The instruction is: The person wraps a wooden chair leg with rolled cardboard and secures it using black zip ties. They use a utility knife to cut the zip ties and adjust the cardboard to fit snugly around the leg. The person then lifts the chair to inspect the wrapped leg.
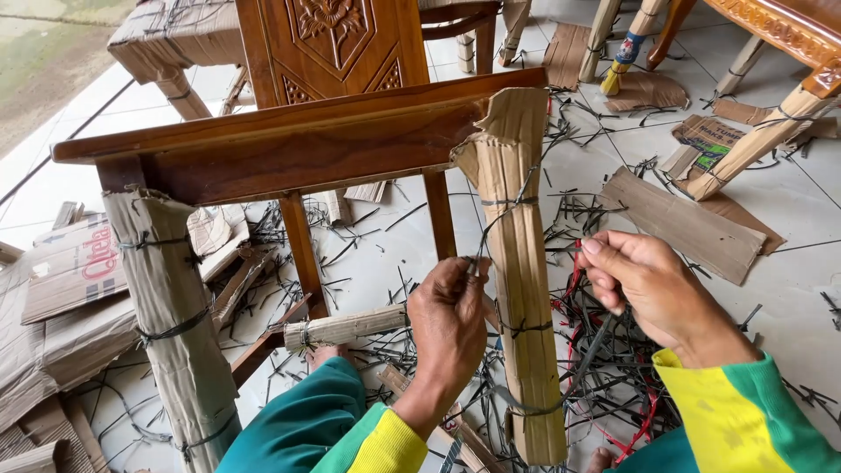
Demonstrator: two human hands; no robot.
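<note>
My left hand (448,326) pinches a thin dark plastic strap (561,385) up against the near side of the cardboard-wrapped wooden table leg (519,289), about mid-height. My right hand (650,289) is closed on the other end of that strap, just right of the leg, fingers curled. The strap hangs in a slack loop between my hands, passing low in front of the leg.

The leg hangs off the right corner of the brown wooden table frame (298,131), which stands on the white tiled floor (788,289). Brown corrugated cardboard covers it top to bottom, flared open at the top. Two dark ties already sit on it: one near the top, one level with my left hand.

The second cardboard-wrapped leg (171,324) is at the frame's left corner, banded with dark straps in several places. A short cardboard-wrapped crossbar (343,328) lies low between the two legs, just left of my left hand.

Floor under and around the frame is littered with cut dark strap offcuts (604,219). Some red ones (648,420) sit below my right hand. A flat cardboard strip (688,223) lies beyond my right hand. Flattened cardboard boxes (61,289) are piled at the far left. A carved wooden chair back (331,39) stands behind the frame.
</note>
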